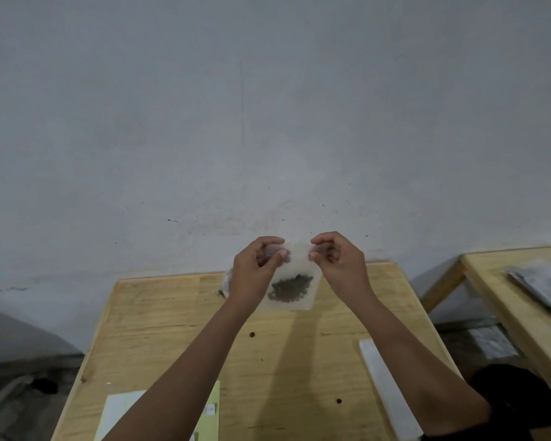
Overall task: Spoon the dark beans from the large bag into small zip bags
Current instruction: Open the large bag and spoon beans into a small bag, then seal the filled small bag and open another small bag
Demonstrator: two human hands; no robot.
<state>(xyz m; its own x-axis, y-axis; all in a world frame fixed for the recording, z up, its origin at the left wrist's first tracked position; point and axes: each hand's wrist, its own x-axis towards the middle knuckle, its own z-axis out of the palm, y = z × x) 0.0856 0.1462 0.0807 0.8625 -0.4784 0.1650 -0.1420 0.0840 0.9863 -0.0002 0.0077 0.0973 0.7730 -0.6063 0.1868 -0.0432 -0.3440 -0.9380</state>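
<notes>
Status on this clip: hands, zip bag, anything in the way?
Left hand and right hand pinching top of small zip bag, held above table. Dark beans settled inside. Nothing in the way.

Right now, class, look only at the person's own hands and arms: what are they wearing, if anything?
Both the left hand and the right hand are bare: no gloves, rings, watch or bracelets show. The forearms are uncovered as far as the frame shows, and no sleeve is visible.

A bare, makeshift packing workroom is showing here: a scuffed grey plaster wall (268,106) is rising behind a plain plywood table (172,329), a second wooden table (503,300) is standing right, holding plastic bags (541,288).
</notes>
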